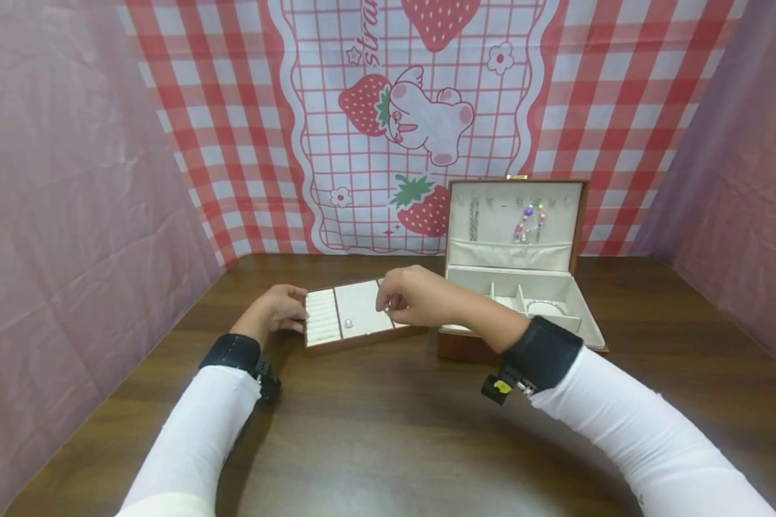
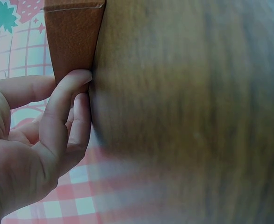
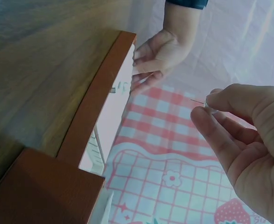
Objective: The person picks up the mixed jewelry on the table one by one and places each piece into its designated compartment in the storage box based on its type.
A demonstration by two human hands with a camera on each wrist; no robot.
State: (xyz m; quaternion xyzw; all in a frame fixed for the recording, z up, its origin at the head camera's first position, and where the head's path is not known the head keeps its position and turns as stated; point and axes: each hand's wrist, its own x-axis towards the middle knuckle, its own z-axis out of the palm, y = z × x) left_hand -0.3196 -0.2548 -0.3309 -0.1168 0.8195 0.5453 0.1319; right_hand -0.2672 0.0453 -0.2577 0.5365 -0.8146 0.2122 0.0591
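My left hand (image 1: pixel 283 307) holds the left end of a shallow brown jewelry tray (image 1: pixel 356 342), its fingers at the end wall (image 2: pixel 73 44). Ring rolls (image 1: pixel 322 316) fill the tray's left section. In the flat middle section lies a small silvery earring (image 1: pixel 348 324). Over the tray's right part, my right hand (image 1: pixel 417 296) pinches a small stud earring (image 3: pixel 208 108) between thumb and index finger. A thin pin sticks out past the fingertips in the right wrist view. The right hand hides some of the tray's right section.
An open brown jewelry box (image 1: pixel 465 350) stands at the right, lid upright. A beaded bracelet (image 1: pixel 529 211) and a chain (image 1: pixel 474 219) hang in its lid. A bracelet (image 1: pixel 546 306) lies in a divided compartment. A checked strawberry cloth (image 1: pixel 246 129) hangs behind the wooden table (image 1: pixel 362 438).
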